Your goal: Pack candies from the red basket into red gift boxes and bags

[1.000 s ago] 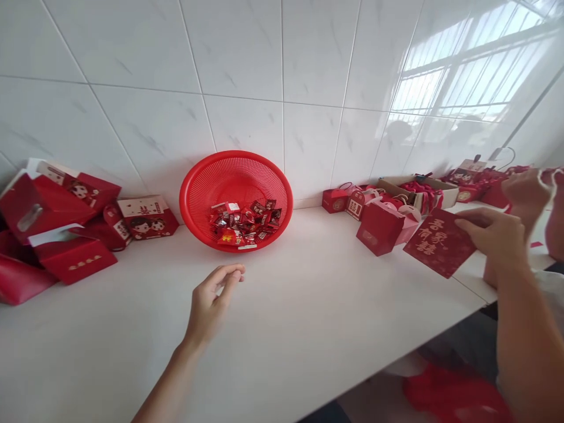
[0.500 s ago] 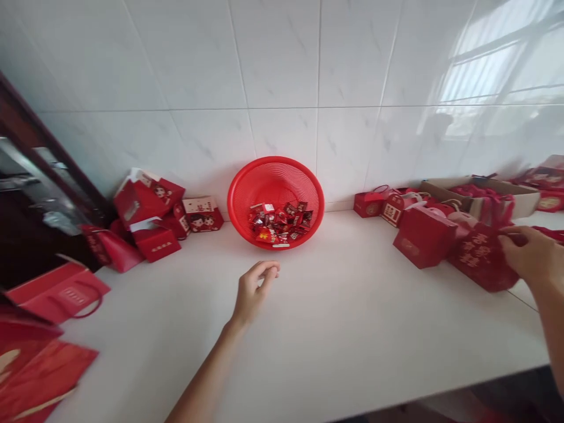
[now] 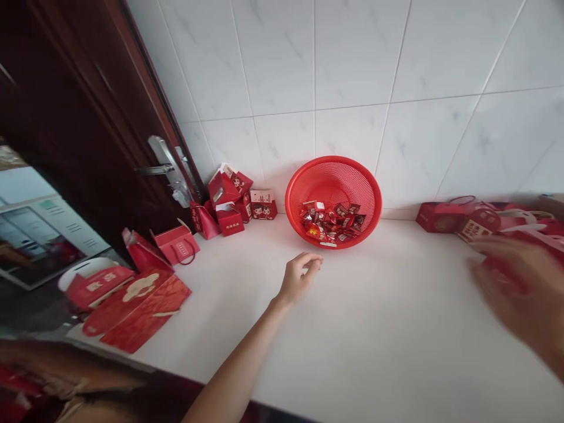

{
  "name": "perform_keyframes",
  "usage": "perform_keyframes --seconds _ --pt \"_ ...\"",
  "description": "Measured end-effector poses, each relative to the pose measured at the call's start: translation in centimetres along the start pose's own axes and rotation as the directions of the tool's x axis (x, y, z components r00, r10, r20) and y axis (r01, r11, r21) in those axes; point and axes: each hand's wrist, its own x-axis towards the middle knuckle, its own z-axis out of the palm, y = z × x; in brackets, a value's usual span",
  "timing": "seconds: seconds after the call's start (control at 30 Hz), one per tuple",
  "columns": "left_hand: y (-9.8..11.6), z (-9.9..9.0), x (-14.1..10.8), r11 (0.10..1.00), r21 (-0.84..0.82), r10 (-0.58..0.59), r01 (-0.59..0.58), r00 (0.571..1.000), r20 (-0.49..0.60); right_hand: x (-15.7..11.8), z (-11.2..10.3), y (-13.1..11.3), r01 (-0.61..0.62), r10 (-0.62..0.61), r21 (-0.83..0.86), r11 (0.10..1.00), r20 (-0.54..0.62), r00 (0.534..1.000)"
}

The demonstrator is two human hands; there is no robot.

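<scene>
My left hand (image 3: 300, 277) hovers over the white counter just in front of a red plastic basket (image 3: 333, 161). Its fingers are curled and the thumb tip comes close to them, with nothing visible in between. Inside the basket lies a heap of wrapped candies (image 3: 337, 222) in red, brown and silver. At the right edge my right hand (image 3: 524, 288) is smeared by motion, in front of a group of red gift boxes. Something red (image 3: 506, 276) shows beside its fingers, but whether it is gripped cannot be made out.
Left of the basket stand several red gift boxes (image 3: 230, 220) against the wall. Nearer, more boxes and a large red-orange carton (image 3: 145, 311) sit at the counter's left end. A dark door with a metal handle (image 3: 170, 170) borders that side. Red boxes (image 3: 440, 216) line the right.
The view has turned left, so the basket and boxes appear further right and more of the door shows. My right hand, earlier at a red gift bag, is now blurred. My left hand keeps its curl.
</scene>
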Motion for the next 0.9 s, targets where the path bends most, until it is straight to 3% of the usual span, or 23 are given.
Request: perform_keyframes --seconds 0.03,0.1,0.17,0.23,0.27,0.3,0.37,0.47,0.5,0.6,0.7,0.8,0.9 --pt "0.0 -0.5 0.0 1.0 0.019 0.025 -0.024 1.0 -0.016 -0.3 2.1 -2.7 0.184 -0.19 0.15 0.972 0.031 0.981" --pt "0.1 -2.2 0.0 0.992 0.082 0.101 -0.095 0.992 -0.071 -2.2 5.0 -7.8 0.41 -0.497 0.434 0.802 0.107 0.861" --pt "0.3 -5.3 -0.4 0.968 0.194 0.188 -0.157 0.97 -0.152 -5.1 6.7 -11.7 0.525 -0.734 0.601 0.602 0.158 0.66" --pt "0.7 -9.4 -1.4 0.918 0.366 0.254 -0.155 0.937 -0.24 -8.3 7.9 -14.0 0.559 -0.847 0.695 0.452 0.138 0.513" --pt "0.8 -11.7 -2.1 0.881 0.455 0.282 -0.129 0.915 -0.287 -9.6 8.5 -14.7 0.544 -0.847 0.716 0.437 0.124 0.518" --pt "1.0 -14.1 -2.9 0.841 0.537 0.295 -0.069 0.889 -0.349 -10.8 9.0 -15.2 0.521 -0.826 0.741 0.423 0.08 0.558" --pt "1.3 -18.5 -4.6 0.743 0.657 0.295 0.125 0.821 -0.489 -12.4 10.2 -15.5 0.471 -0.815 0.78 0.413 0.086 0.573" --pt "1.7 -23.4 -6.6 0.605 0.644 0.207 0.468 0.689 -0.695 -13.1 11.2 -15.2 0.405 -0.799 0.801 0.441 0.145 0.584" --pt "1.8 -24.4 -7.0 0.562 0.644 0.188 0.519 0.678 -0.71 -13.2 11.3 -15.0 0.388 -0.795 0.802 0.455 0.169 0.583" --pt "2.4 -25.9 -6.5 0.469 0.644 0.191 0.604 0.642 -0.742 -13.2 11.3 -14.7 0.39 -0.804 0.797 0.46 0.189 0.564" --pt "3.3 -25.8 -4.1 0.415 0.612 0.134 0.673 0.621 -0.773 -13.2 11.1 -14.6 0.425 -0.819 0.78 0.459 0.186 0.543" --pt "3.7 -25.4 -0.6 0.392 0.64 0.063 0.661 0.674 -0.736 -13.0 10.9 -14.7 0.416 -0.815 0.773 0.479 0.217 0.537" --pt "3.0 -25.0 3.2 0.375 0.663 -0.086 0.648 0.736 -0.671 -12.7 10.8 -14.7 0.392 -0.814 0.786 0.478 0.227 0.535"
